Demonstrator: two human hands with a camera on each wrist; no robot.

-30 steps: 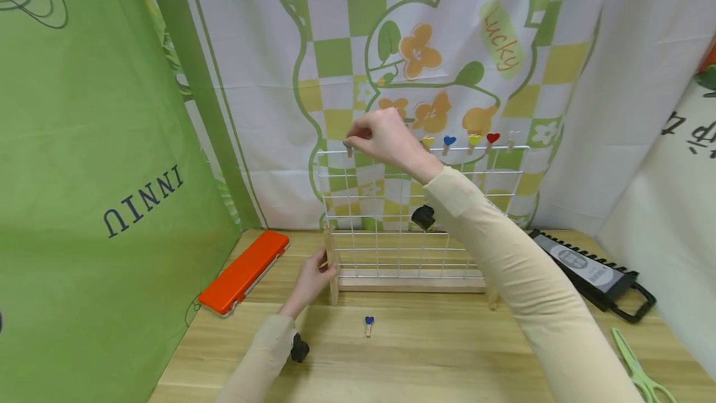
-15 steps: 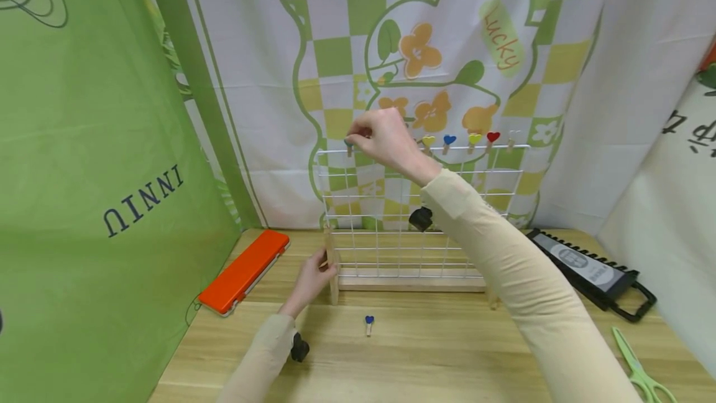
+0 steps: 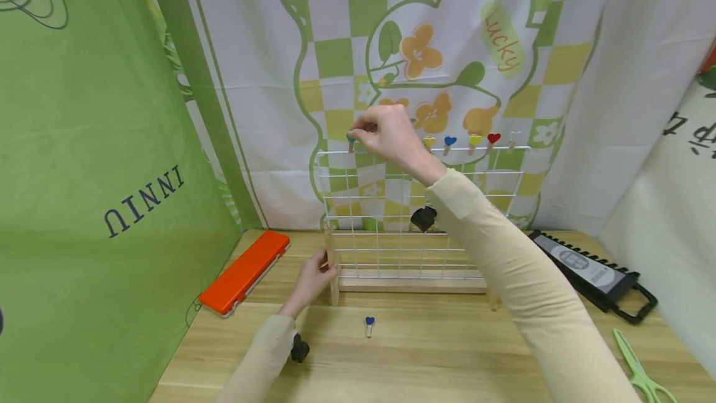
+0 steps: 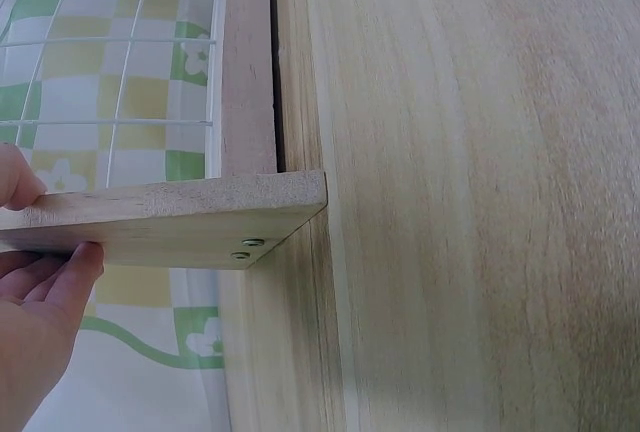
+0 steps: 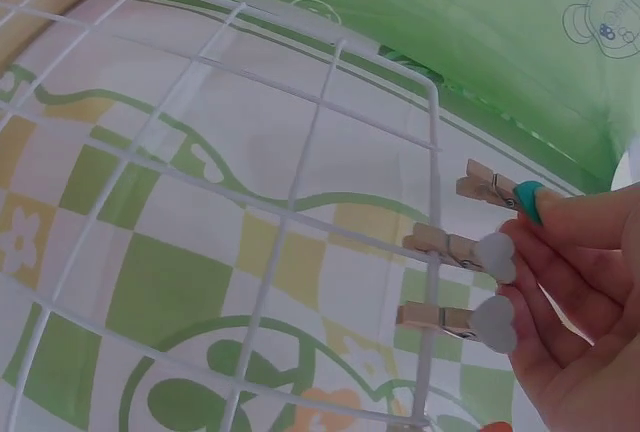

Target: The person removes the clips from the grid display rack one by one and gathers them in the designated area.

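Observation:
A white wire grid [image 3: 391,216] stands upright in a wooden base [image 3: 411,283] on the table. My right hand [image 3: 360,135] is at its top left corner and pinches a teal-headed wooden clothespin [image 3: 350,140]. In the right wrist view the teal clothespin [image 5: 497,192] has its tip just short of the top wire, beside two white heart pins [image 5: 460,250]. My left hand [image 3: 321,265] grips the wooden foot [image 4: 170,222] of the stand between thumb and fingers [image 4: 55,270]. A blue heart pin [image 3: 368,322] lies on the table.
Several heart pins [image 3: 474,140] sit clipped along the top wire to the right. An orange case [image 3: 244,271] lies at the left, a black holder [image 3: 593,272] at the right, green scissors [image 3: 637,369] near the front right. Fabric backdrops close in behind and on both sides.
My right hand has raised the teal clothespin slightly, from on the top wire to just above it. The left hand has stayed on the wooden foot.

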